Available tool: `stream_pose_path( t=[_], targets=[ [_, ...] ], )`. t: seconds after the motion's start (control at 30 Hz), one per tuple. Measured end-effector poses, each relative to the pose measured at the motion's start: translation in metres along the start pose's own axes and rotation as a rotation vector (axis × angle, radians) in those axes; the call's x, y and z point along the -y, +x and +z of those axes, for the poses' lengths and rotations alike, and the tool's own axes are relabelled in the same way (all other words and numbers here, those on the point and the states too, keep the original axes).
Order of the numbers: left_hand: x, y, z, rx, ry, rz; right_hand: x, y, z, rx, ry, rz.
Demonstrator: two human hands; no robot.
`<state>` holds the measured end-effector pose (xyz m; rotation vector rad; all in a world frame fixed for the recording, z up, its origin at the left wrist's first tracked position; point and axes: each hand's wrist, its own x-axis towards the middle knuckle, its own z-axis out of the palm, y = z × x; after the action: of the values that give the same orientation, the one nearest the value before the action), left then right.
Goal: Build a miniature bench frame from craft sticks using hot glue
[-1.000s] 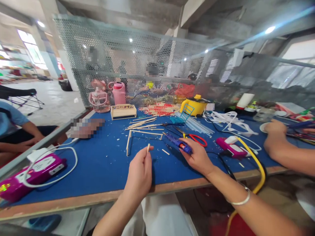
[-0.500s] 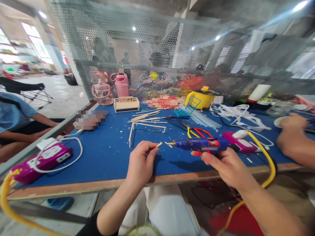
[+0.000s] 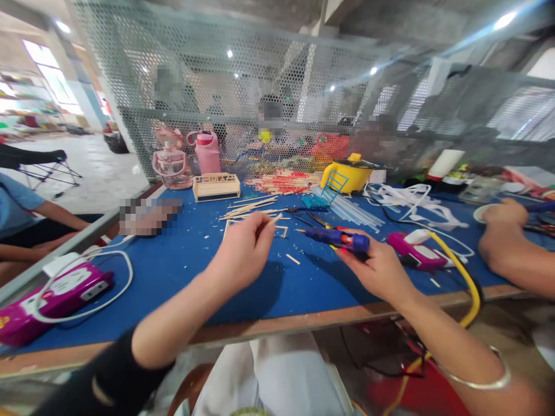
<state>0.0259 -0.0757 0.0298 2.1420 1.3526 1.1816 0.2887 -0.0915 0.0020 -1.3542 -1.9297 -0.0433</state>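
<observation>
Between the thumb and fingers of my left hand (image 3: pixel 245 248) a short wooden stick (image 3: pixel 276 219) is pinched, its pale end poking out to the right. My right hand (image 3: pixel 377 268) grips a blue hot glue gun (image 3: pixel 336 237) whose nozzle points left, a little apart from the stick. Behind my left hand a thin wooden stick frame (image 3: pixel 285 231) lies on the blue tabletop (image 3: pixel 173 289), partly hidden by that hand. A loose short stick piece (image 3: pixel 293 259) rests between my hands.
Farther back are loose wooden sticks (image 3: pixel 249 207), a small wooden model (image 3: pixel 216 187), clear glue sticks (image 3: pixel 362 211) and a yellow pot (image 3: pixel 353 174). Purple power strips (image 3: pixel 65 300) stand at left and right. Another person's hand (image 3: pixel 503 222) is at the right.
My left hand has moved up and away from me with the stick, now covering part of the frame. The glue gun has shifted slightly left and up, turning its nozzle away from me.
</observation>
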Motion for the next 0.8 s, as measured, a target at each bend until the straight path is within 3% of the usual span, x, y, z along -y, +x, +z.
stream_pose_path(
  t=[0.07,0.17,0.27,0.37,0.6,0.8],
  targets=[
    [0.002,0.039,-0.011,0.139,0.168,0.103,-0.006,0.003,0.006,-0.011,-0.016,-0.027],
    [0.015,0.087,-0.007,0.407,0.335,0.198,-0.012,0.005,0.010,-0.013,-0.077,-0.124],
    [0.033,0.112,0.011,0.627,0.356,0.249,-0.018,0.006,0.009,0.049,-0.111,-0.284],
    [0.046,0.121,0.025,0.769,0.325,0.249,-0.026,0.011,0.007,0.108,-0.066,-0.368],
    [0.050,0.140,0.020,0.817,0.218,0.184,-0.035,0.022,0.010,0.138,-0.005,-0.306],
    [0.037,0.145,0.006,0.728,0.039,0.080,-0.027,0.020,-0.001,-0.013,-0.046,-0.130]
  ],
)
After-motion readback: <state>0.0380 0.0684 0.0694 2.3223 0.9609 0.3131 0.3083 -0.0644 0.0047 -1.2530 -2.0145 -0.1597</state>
